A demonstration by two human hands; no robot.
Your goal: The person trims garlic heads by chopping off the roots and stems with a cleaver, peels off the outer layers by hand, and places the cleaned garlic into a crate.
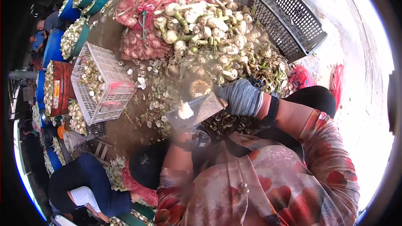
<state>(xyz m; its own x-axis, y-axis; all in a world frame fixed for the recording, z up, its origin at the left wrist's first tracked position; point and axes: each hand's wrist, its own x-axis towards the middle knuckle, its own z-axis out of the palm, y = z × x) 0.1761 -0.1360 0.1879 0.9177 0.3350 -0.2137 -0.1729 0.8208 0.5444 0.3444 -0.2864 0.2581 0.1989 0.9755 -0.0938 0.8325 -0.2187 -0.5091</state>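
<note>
My right hand (243, 97), in a grey striped knit glove, is closed round the handle of a cleaver (204, 111). Its broad blade points left, across the front of my body. A rough white piece that looks like garlic (185, 111) shows against the blade near its far end. Below the blade is my left hand (189, 130), mostly covered by it, so its fingers are hidden. Just beyond the blade stands a round, light brown block-like top (199, 88), partly blurred. Past it rises a large heap of garlic bulbs (217, 29) with green stems.
Red mesh sacks of garlic (147, 0) stand behind the heap. A black plastic crate (289, 21) is at the right, a white crate (119, 86) with garlic at the left. Garlic skins (157, 88) litter the floor. A bent-over co-worker (88, 184) is at lower left, near filled tubs (62, 88).
</note>
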